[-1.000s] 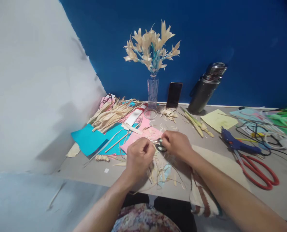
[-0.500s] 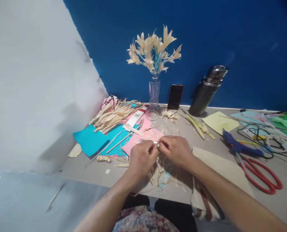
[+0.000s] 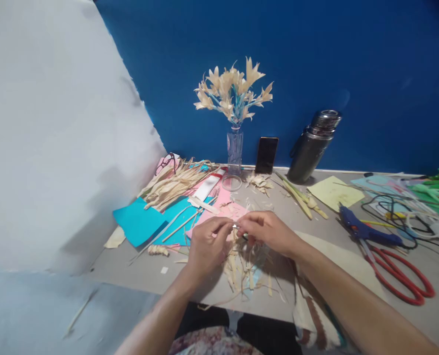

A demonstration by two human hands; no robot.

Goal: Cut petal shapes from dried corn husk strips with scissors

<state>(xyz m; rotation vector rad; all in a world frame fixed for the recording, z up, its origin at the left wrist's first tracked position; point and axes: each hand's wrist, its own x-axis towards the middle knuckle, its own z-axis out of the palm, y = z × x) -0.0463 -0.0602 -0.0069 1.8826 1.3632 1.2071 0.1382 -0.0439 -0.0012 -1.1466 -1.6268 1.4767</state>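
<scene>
- Pinches bright sliver (image 3: 235,226) between thumb and forefinger of left hand (image 3: 208,241).
- Meets it from opposite side with right hand (image 3: 269,231), fingers bent and bunched on it, nearly touching the left ones.
- Looks whitish, shiny, tiny, mostly covered by fingertips (can't tell paper from metal at this size).
- Shows dark bit (image 3: 245,237) under right fingers, too hidden to name.
- Held over middle of table (image 3: 155,275), just in front of pink paper (image 3: 236,209).
- Has below hands a tangle of thin tan strips (image 3: 233,278), with pale blue scrap (image 3: 255,277) among them.
- Further left, includes bright blue sheets (image 3: 136,222) and heap of dried husks (image 3: 175,182).
- Further right, includes blue glue gun (image 3: 367,228) just beside red-handled scissors (image 3: 400,276).
- At back, includes clear bottle (image 3: 235,153) upright with cream flowers (image 3: 229,86), phone (image 3: 267,155) propped upright, dark flask (image 3: 310,153).
</scene>
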